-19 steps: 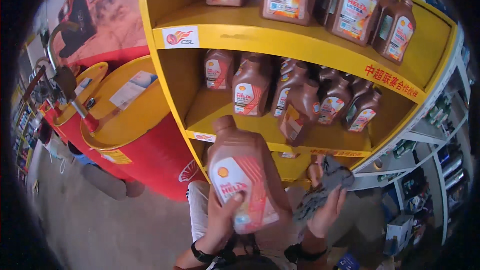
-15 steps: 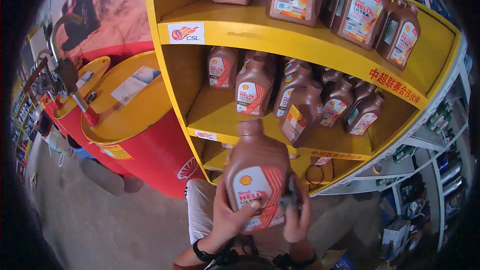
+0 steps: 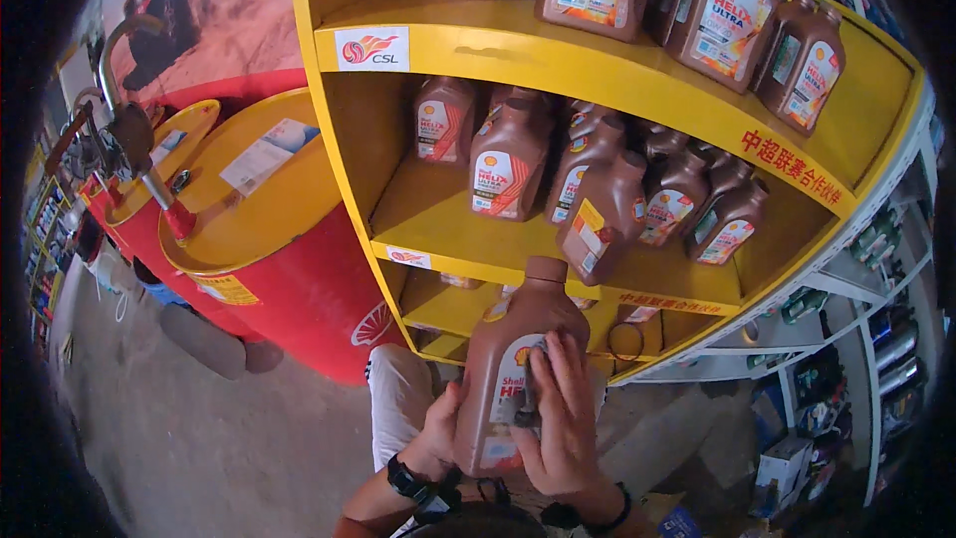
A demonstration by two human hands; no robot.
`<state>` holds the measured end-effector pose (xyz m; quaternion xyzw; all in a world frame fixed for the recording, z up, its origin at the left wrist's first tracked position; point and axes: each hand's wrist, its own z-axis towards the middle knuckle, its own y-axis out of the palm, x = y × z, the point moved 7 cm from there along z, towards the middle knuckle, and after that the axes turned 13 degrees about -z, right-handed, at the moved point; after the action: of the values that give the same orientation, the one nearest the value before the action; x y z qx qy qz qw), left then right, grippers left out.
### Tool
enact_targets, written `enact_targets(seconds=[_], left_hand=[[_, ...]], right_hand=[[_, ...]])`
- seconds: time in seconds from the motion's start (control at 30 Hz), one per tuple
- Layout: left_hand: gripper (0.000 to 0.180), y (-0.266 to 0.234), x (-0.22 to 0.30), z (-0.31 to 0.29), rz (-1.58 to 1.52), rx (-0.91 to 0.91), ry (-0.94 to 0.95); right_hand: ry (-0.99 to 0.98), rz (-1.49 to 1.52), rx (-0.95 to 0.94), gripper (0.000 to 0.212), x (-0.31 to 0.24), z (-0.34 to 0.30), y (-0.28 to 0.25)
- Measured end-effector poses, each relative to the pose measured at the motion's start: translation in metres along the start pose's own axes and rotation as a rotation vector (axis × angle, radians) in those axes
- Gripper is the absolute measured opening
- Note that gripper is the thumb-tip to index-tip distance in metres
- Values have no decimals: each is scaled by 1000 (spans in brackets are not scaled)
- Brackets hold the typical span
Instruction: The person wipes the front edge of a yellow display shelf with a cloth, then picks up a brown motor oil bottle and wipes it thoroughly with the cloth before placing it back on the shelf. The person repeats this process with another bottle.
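Observation:
In front of the shelf unit, a brown plastic motor oil bottle [image 3: 543, 304] with a white and red label is held upright, turned slightly aside. My left hand [image 3: 436, 433] grips its lower left side, thumb toward the label. Against the front label, my right hand [image 3: 566, 418] presses a small dark grey cloth [image 3: 528, 401], fingers bent over it. The cloth and fingers cover part of the label. The bottle's underside is hidden.
A yellow shelf unit [image 3: 578, 62] holds several similar brown bottles [image 3: 508, 164]; one bottle [image 3: 602, 219] stands near the middle shelf's front edge. Red drums [image 3: 299, 279] with yellow tops and a metal hand pump [image 3: 129, 139] stand left. Boxes [image 3: 784, 468] sit on the floor at right.
The bottle has turned so its label faces more to the right, and it has dropped slightly. My right hand has moved with the cloth from the bottle's right side onto its front.

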<state>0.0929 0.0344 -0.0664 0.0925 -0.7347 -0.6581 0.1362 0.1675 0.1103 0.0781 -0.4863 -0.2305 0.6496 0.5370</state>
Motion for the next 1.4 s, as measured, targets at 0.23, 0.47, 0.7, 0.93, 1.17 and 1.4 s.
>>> enact_targets(seconds=[0.23,0.47,0.7,0.93,1.17,1.4], left_hand=[[87,-3,6,-6,23,3,22],[87,-3,38,-1,69,-43,93],[93,32,40,-13,378,-85,180],[103,114,46,-14,1006,-122,593],[66,91,63,-5,1346,82,754],[59,-7,44,26,583,255,145]], right_hand=[[-156,-116,53,83,14,58,-18],[-558,-84,-94,75,-44,-12,36],[-421,107,194,83,9,28,24],[286,1312,295,94,37,-28,90],[619,1727,189,66,57,-56,134],[345,1026,346,53,59,-40,81]])
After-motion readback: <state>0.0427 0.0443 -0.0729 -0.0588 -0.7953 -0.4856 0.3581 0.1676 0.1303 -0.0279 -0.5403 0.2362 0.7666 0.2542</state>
